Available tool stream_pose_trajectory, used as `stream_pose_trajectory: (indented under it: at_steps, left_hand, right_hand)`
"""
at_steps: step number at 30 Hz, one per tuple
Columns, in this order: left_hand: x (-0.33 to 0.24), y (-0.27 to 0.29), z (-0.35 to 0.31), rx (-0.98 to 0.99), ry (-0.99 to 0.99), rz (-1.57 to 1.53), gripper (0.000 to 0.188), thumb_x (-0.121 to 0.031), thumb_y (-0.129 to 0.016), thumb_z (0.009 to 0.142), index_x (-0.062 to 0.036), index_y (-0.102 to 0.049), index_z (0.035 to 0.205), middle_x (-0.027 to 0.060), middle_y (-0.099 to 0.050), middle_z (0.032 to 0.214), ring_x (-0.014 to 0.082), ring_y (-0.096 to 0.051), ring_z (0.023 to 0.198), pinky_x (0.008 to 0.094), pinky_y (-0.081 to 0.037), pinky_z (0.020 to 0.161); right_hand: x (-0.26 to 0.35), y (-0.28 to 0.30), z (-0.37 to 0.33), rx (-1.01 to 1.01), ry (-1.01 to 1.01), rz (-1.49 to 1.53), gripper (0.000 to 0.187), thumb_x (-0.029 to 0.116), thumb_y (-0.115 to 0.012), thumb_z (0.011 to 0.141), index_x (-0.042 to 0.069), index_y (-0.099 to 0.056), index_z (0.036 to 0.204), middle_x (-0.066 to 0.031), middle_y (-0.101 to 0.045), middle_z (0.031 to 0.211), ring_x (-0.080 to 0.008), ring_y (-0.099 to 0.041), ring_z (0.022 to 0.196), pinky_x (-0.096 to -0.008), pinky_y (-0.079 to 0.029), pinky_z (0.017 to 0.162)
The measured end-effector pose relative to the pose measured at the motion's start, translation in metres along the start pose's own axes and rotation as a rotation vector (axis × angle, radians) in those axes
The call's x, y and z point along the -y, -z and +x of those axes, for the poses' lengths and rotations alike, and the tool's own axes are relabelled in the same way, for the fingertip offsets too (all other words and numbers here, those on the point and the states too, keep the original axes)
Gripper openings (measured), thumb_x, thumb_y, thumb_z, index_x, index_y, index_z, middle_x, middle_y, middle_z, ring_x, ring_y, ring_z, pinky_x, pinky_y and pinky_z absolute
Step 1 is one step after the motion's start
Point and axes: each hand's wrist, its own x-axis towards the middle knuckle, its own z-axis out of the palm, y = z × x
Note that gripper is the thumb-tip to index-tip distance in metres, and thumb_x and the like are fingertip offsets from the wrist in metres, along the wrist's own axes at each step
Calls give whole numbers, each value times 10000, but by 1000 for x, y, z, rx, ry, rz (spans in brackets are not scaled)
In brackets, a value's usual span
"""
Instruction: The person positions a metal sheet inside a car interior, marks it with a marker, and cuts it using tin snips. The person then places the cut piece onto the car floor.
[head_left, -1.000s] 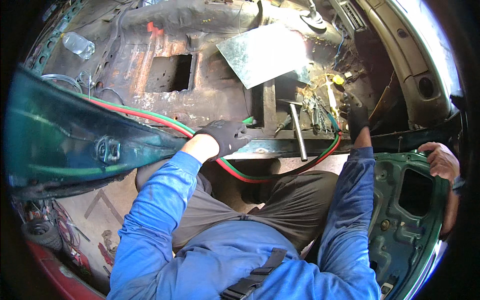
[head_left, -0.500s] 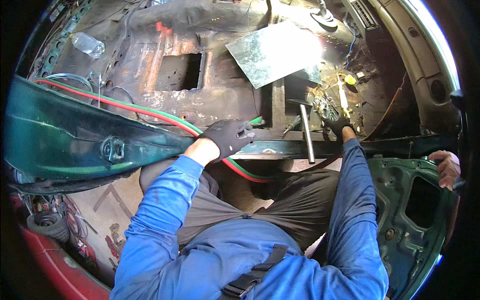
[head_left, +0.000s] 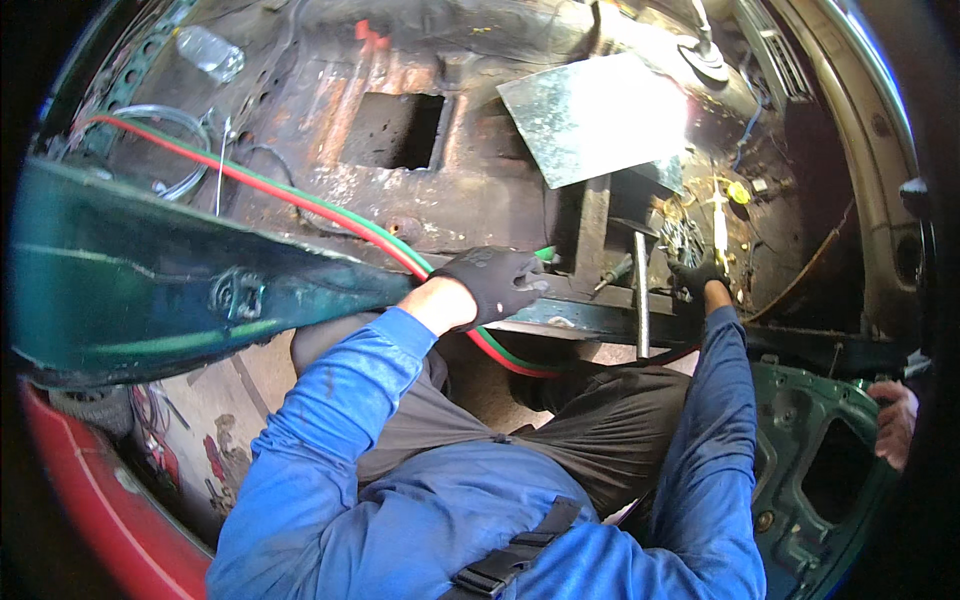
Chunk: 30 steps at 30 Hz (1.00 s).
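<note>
Hoses (head_left: 350, 222), one red and one green, running side by side from upper left along the green body panel (head_left: 150, 255), under the gloved left hand (head_left: 492, 285), then out below the wrist and across in front of the dark trousers (head_left: 600, 405) toward the right forearm. Laid over the sill (head_left: 575, 322), dark glove with fingers bent and a little apart, tips pointing right. Cannot tell whether closed on the hoses or merely lying across them. Just beyond the fingertips, a small bright-green piece (head_left: 545, 254).

Gloved right hand (head_left: 697, 280) extended over the sill, down at a tangle of thin metal tools (head_left: 685, 238), beside a slim pale tool (head_left: 719, 225) and below a round yellow knob (head_left: 738, 192). Fingers dark against dark; cannot tell whether spread or gripping something. To the left of that glove, a hammer (head_left: 642, 290) with its handle jutting out over the sill, and near it a short slender tool (head_left: 613, 273).

Farther in, on a worn, rust-marked floor (head_left: 470, 205), a shiny metal sheet (head_left: 555, 135), right of a rectangular cut-out (head_left: 400, 130). At upper left, a clear plastic bottle (head_left: 210, 53) on its side. At right, a green door (head_left: 785, 420) with another person's bare hand (head_left: 893, 422) at its far edge. At lower left, part of a red car body (head_left: 110, 500).
</note>
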Motion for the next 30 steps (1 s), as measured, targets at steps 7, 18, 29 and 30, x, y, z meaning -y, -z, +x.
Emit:
stream_pose_trajectory:
  at_steps: [7,18,29,30]
  left_hand:
    - [-2,-2,-1,8,-3,119,563,-533,-610,1049,-58,-708,1336,239,-754,1231,447,-711,1146,534,-540,1003]
    - [-12,-26,-17,-159,-274,186,424,-438,-658,1009,-77,-727,1220,220,-758,1055,453,-725,1040,553,-560,941]
    - [-33,-36,-86,-403,-458,80,339,-403,-687,980,-71,-734,1026,204,-737,936,424,-738,920,558,-568,824]
    - [-45,-32,-108,-511,-530,-28,318,-379,-689,986,-65,-728,1007,204,-727,918,421,-733,904,554,-566,813]
  right_hand:
    - [27,22,-28,5,11,99,1150,887,-750,745,-29,-675,1435,-270,-685,1454,-390,-673,1338,-498,-546,1094]
    - [-60,30,45,-421,102,114,910,727,-768,840,76,-666,1467,-292,-646,1486,-458,-633,1376,-577,-542,1092]
    - [-20,23,58,-238,215,84,1001,785,-675,911,76,-525,1601,-346,-627,1466,-498,-627,1352,-559,-536,1069]
    - [-31,50,70,-274,247,109,982,746,-692,923,95,-493,1632,-350,-617,1478,-503,-622,1355,-559,-534,1071]
